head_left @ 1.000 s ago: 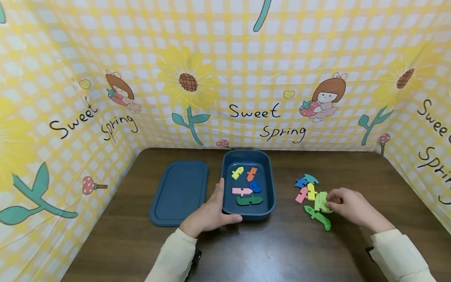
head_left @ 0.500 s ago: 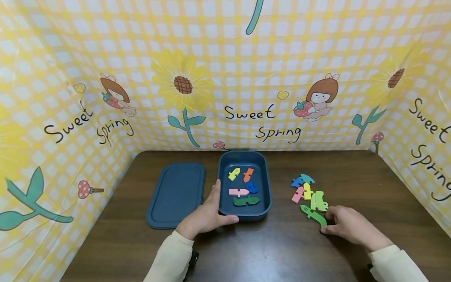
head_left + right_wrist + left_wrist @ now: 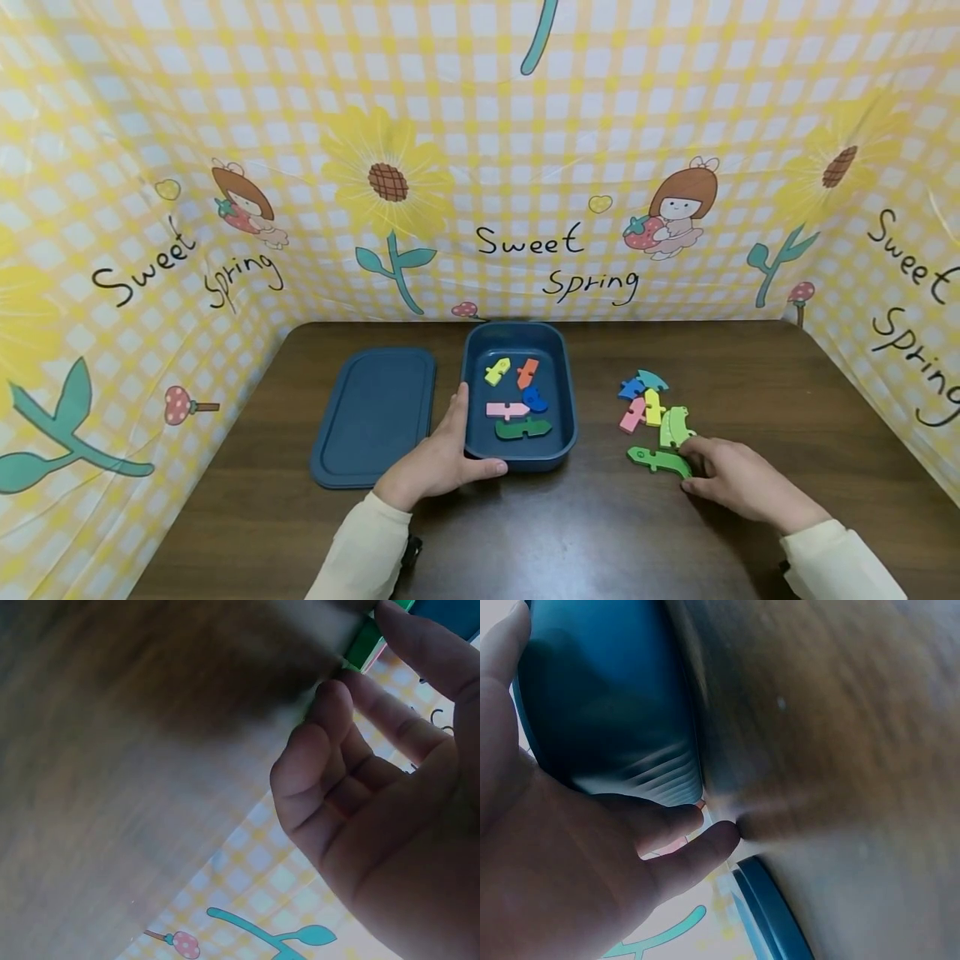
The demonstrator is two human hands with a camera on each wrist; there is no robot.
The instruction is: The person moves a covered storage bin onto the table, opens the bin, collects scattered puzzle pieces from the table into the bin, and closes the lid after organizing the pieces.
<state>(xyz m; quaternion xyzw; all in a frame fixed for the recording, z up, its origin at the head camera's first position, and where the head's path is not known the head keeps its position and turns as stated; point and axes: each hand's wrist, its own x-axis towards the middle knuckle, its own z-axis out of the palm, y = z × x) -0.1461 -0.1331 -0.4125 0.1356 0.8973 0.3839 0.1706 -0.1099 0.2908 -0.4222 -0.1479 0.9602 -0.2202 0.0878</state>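
Swung crosswise since the earlier frame: curved green puzzle piece [image 3: 657, 459], right of the blue box [image 3: 536, 462], pinched in the right hand [image 3: 738, 483]. Probably light, stiff, slippery; best gripped by its edges. Against the box's left side: left hand [image 3: 441, 462], outstretched.

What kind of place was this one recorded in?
Probably a small staged tabletop booth indoors, though the room beyond is hidden: yellow checked cloth hangs behind and on both sides of a dark wood-look table, where a blue box and its lid sit.
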